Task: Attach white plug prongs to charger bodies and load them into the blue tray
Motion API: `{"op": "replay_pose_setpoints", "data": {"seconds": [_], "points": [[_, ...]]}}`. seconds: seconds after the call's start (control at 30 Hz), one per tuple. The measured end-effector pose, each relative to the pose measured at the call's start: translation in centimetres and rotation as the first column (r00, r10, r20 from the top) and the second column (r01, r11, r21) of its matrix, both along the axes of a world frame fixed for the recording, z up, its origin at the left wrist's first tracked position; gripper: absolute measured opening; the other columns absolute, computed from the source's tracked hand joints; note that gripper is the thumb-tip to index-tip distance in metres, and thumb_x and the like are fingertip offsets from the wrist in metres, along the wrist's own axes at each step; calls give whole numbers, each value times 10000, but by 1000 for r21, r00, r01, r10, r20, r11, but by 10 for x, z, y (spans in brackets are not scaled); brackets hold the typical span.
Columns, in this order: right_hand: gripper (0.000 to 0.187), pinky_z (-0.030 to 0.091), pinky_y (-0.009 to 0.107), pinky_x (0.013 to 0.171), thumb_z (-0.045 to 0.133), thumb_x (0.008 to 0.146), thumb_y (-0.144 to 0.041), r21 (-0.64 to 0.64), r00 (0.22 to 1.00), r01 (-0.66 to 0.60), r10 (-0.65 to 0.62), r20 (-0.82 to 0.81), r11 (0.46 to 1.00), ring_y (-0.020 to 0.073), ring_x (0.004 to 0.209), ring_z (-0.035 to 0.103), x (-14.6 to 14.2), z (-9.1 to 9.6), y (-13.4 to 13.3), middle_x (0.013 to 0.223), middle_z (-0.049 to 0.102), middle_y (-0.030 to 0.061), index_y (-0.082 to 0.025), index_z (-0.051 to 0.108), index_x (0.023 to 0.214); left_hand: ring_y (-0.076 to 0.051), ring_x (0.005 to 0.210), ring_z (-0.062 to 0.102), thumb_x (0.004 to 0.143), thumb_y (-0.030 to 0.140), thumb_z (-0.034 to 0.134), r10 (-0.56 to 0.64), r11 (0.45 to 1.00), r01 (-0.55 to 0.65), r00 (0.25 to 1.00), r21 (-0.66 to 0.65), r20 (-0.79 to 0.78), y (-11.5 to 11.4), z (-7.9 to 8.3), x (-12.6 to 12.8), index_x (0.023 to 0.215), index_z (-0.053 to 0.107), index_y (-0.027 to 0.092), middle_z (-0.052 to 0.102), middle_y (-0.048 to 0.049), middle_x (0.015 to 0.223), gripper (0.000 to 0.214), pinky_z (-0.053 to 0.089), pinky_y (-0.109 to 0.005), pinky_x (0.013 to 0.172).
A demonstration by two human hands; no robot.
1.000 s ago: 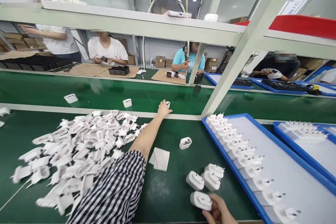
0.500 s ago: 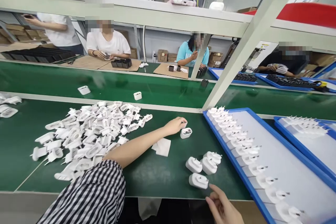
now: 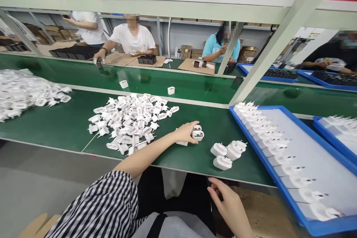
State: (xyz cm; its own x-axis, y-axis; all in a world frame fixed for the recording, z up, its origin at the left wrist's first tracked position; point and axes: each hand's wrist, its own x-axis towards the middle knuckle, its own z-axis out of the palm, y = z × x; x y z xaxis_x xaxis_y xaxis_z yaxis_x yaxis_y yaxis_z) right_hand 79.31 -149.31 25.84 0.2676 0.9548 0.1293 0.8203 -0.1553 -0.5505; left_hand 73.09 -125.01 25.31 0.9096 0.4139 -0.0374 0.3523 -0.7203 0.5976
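Observation:
My left hand [image 3: 186, 132] rests on the green bench [image 3: 67, 126], fingers curled round two small white charger shells [image 3: 197, 133] that sit side by side. A folded white paper [image 3: 182, 142] lies under that hand. My right hand [image 3: 228, 204] hangs below the bench's front edge, fingers loosely apart, holding nothing. Just above it on the bench stand three white plug adapters [image 3: 226, 153] in a cluster. A big pile of white plug parts [image 3: 132, 121] lies left of my left forearm.
A blue tray [image 3: 281, 189] with a row of white adapters along its left side lies at the right, another blue tray [image 3: 334, 137] beyond it. Two white shells [image 3: 171, 90] ride the green conveyor behind. Several people work at the far side. A slanted frame post [image 3: 267, 52] rises mid-right.
My left hand drew back from the conveyor's edge with a shell and now sits at the second shell. My right hand let go of the nearest adapter and dropped below the bench edge.

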Motion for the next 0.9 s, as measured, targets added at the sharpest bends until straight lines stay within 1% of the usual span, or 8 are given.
{"op": "replay_pose_setpoints", "data": {"seconds": [0.07, 0.13, 0.2, 0.27, 0.33, 0.53, 0.77, 0.9], "points": [[217, 449, 225, 559, 362, 764, -312, -8, 999, -45, 45, -6, 999, 123, 563, 557, -7, 1, 7, 654, 590, 1, -209, 515, 879, -238, 1118, 286, 507, 435, 610, 46, 998, -46, 999, 30, 12, 4, 0, -22, 1204, 219, 156, 293, -88, 1245, 847, 296, -304, 886], [209, 448, 235, 569, 363, 764, -300, -13, 996, -87, 86, -15, 996, 131, 588, 559, -13, 3, 14, 667, 593, 6, -210, 515, 877, -223, 1130, 262, 626, 398, 535, 218, 968, -219, 976, 120, 21, 12, 3, -40, 1187, 255, 144, 304, -94, 1232, 677, 271, -305, 905], [211, 447, 247, 581, 351, 771, -300, -14, 992, -122, 122, -23, 992, 137, 598, 559, -18, 4, 19, 675, 591, 10, -212, 508, 881, -220, 1106, 288, 736, 251, 420, 474, 849, -456, 881, 266, -3, 23, 6, -52, 1142, 324, 119, 344, -112, 1192, 438, 273, -313, 894], [212, 444, 252, 586, 343, 775, -300, -15, 989, -143, 143, -30, 990, 137, 598, 557, -21, 5, 22, 678, 584, 11, -213, 503, 883, -242, 1056, 331, 743, 110, 364, 643, 719, -580, 765, 382, -48, 36, 9, -61, 1090, 381, 85, 417, -139, 1107, 349, 304, -330, 849], [204, 440, 249, 586, 347, 775, -291, -19, 987, -154, 153, -42, 988, 133, 601, 555, -23, 5, 23, 687, 580, 9, -210, 503, 879, -251, 990, 384, 714, 33, 360, 683, 690, -592, 723, 417, -105, 46, 11, -67, 1011, 447, 65, 484, -143, 995, 311, 345, -321, 781], [175, 424, 241, 571, 389, 753, -276, -7, 974, -103, 100, -201, 995, 125, 597, 530, -22, 5, 33, 695, 569, 7, -202, 511, 854, -201, 821, 493, 714, 54, 343, 636, 725, -539, 763, 428, -116, 47, 17, -72, 904, 518, 131, 502, -95, 887, 269, 392, -283, 675], [429, 435, 250, 501, 379, 707, -354, 88, 825, 186, -107, -554, 979, 127, 643, 503, -11, 11, 93, 1023, 447, 118, -130, 402, 1072, -149, 821, 451, 737, 117, 324, 188, 833, -215, 977, 510, 105, -26, 28, -64, 798, 499, 185, 478, -43, 827, 197, 388, -228, 649], [433, 428, 256, 513, 453, 644, -339, 48, 772, 73, -25, -635, 996, 138, 626, 510, 3, 16, 120, 863, 534, 76, -131, 443, 1025, -137, 784, 456, 777, 171, 288, 47, 861, -130, 983, 492, 178, -49, 22, -53, 754, 492, 182, 494, -38, 796, 205, 384, -229, 642]]}}
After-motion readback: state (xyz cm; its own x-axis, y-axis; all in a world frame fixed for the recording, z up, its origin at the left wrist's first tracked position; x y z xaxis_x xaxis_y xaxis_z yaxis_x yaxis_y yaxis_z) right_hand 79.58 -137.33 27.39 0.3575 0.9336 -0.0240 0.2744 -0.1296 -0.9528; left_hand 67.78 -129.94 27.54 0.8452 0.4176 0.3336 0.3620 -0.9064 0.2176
